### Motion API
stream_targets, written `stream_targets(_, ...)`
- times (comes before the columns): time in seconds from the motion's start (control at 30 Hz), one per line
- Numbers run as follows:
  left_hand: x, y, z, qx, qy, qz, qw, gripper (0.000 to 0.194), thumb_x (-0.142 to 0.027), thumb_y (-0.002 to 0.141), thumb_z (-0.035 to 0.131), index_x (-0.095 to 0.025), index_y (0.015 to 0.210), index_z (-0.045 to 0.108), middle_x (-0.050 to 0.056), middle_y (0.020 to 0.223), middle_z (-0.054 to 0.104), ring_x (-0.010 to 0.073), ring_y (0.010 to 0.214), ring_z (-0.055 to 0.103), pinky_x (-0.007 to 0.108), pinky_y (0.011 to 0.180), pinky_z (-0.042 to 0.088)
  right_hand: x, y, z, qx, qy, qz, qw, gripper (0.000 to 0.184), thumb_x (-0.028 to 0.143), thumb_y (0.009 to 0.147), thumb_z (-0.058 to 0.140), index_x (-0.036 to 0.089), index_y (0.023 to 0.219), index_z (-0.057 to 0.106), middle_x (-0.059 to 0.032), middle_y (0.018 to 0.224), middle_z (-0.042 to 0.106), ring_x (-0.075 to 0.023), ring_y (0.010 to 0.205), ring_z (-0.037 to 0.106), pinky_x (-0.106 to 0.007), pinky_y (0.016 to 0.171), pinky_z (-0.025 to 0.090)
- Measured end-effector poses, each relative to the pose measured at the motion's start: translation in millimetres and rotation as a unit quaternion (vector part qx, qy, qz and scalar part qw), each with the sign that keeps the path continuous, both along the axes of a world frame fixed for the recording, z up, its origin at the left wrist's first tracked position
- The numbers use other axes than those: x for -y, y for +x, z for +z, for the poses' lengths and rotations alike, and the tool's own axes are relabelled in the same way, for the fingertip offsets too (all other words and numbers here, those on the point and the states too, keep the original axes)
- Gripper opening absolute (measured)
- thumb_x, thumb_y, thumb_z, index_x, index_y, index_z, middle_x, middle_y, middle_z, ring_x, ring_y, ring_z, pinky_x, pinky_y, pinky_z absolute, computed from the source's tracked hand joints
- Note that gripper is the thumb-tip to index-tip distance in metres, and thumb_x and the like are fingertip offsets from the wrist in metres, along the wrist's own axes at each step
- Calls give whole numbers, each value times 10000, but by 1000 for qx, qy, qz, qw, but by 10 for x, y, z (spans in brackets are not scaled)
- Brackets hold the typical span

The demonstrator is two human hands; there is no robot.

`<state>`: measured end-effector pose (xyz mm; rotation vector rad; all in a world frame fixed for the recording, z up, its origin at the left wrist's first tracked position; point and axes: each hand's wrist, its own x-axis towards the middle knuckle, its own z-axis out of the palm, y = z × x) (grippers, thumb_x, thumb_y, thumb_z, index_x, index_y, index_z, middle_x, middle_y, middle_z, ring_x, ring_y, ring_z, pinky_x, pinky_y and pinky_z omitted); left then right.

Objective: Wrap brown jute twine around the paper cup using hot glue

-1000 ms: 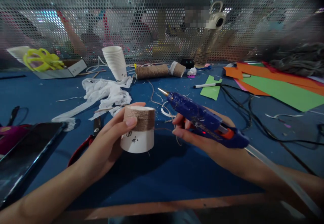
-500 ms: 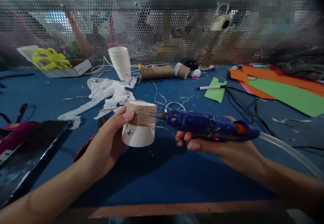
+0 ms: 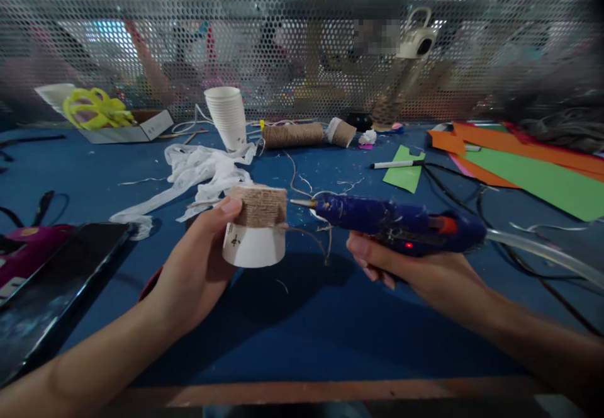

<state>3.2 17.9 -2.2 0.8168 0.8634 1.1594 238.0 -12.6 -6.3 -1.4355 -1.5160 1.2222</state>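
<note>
My left hand [image 3: 198, 260] is closed round a white paper cup [image 3: 255, 246], held upside down above the table. Brown twine [image 3: 262, 207] is wound in tight rows round its upper half, with my thumb pressed on the rows. A loose end of twine trails from the cup's right side. In my right hand [image 3: 401, 260] is a blue hot glue gun [image 3: 377, 213] with an orange part and a lit red light. Its metal nozzle points at the wrapped twine, a small gap away. A clear glue stick [image 3: 542, 245] sticks out of its back.
Behind the cup lie a crumpled white strip [image 3: 207, 166], stacked paper cups [image 3: 225, 116] and a twine spool [image 3: 292, 135]. Yellow scissors [image 3: 97, 108] rest in a box at left, near a dark phone [image 3: 61, 292]. Coloured paper [image 3: 533, 175] and black cables lie right; a perforated metal screen [image 3: 292, 46] stands behind.
The glue gun has drawn back to the right, so its nozzle has come off the twine. My right fingers have let go of the loose twine end. The cup has shifted slightly left.
</note>
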Motion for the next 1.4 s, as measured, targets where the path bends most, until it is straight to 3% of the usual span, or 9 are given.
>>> stream_targets(0.17,15,-25,-1,13,3,8,1000,235,-337,800,700,-186,969,761,-4,735,736,165,706,673,187,516,486,14,21,12,38,137,49,989,235,373,875,675,222,725,573,31,641,578,-113,550,560,-252,513,461)
stream_targets(0.4,12,1,14,-1,5,0,1000,253,-352,792,695,-182,972,750,25,856,750,180,748,674,231,610,542,23,10,41,116,219,66,966,183,224,834,585,219,667,509,38,589,517,-106,504,454,-249,462,359)
stream_targets(0.87,35,-18,-17,-26,11,0,1000,413,-373,768,723,-226,1153,699,34,1055,746,267,1032,671,342,841,572,50,25,57,173,192,73,963,188,156,777,585,225,673,445,50,587,515,-103,511,461,-229,479,353)
stream_targets(1.4,60,4,10,-27,41,13,999,457,-348,775,706,-234,1216,667,44,1159,724,290,1139,614,348,897,530,49,13,57,172,181,70,966,221,180,797,585,236,667,415,61,560,467,-107,501,422,-245,472,318)
